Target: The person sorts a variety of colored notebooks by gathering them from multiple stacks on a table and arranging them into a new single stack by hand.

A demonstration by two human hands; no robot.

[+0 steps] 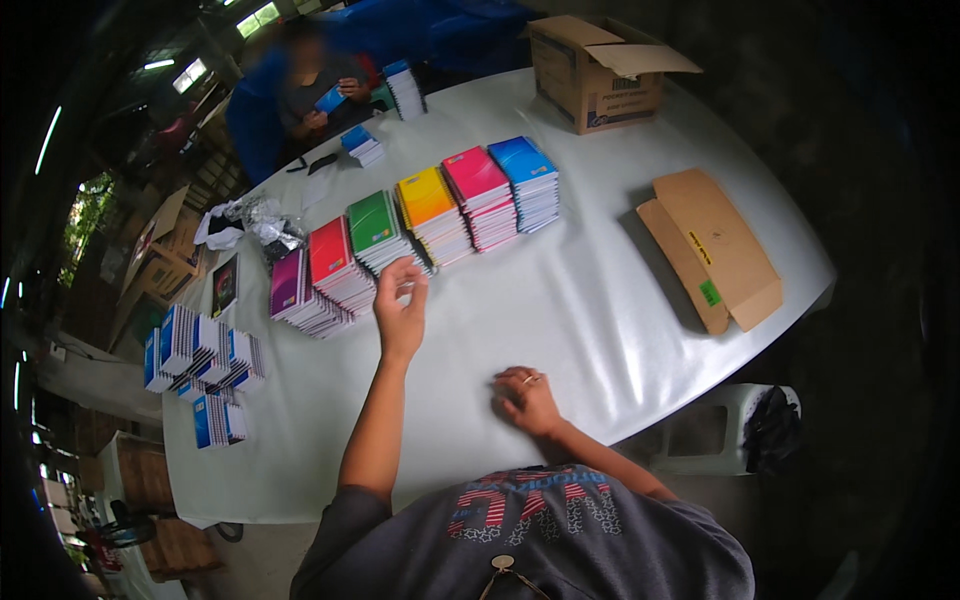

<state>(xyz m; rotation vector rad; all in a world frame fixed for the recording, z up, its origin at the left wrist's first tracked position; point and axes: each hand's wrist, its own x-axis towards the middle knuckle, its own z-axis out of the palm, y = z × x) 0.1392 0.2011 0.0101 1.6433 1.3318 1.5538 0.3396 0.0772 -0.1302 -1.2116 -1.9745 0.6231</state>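
The step in hand is judged to be a reach at the row of spiral-bound notebooks (438,226) set out across the worktop (480,330). The left hand (401,312) is raised at the near end of the green stack (373,217); its grip is open, fingers loosely bent, with no notebook in it, and whether the fingertips touch the stack cannot be told. The right hand (531,403) rests on the worktop, well apart from the row, its grip slack and likewise unloaded. A grasp from this position would call for the left fingers to close squarely on one stack's edges without disturbing its neighbours. Left to right, the row comprises a purple stack (287,280), a red stack (328,245), the green stack, a yellow stack (424,198), a pink stack (472,172) and a blue stack (519,160), all covers uppermost, with white page edges and coil bindings visible along the sides
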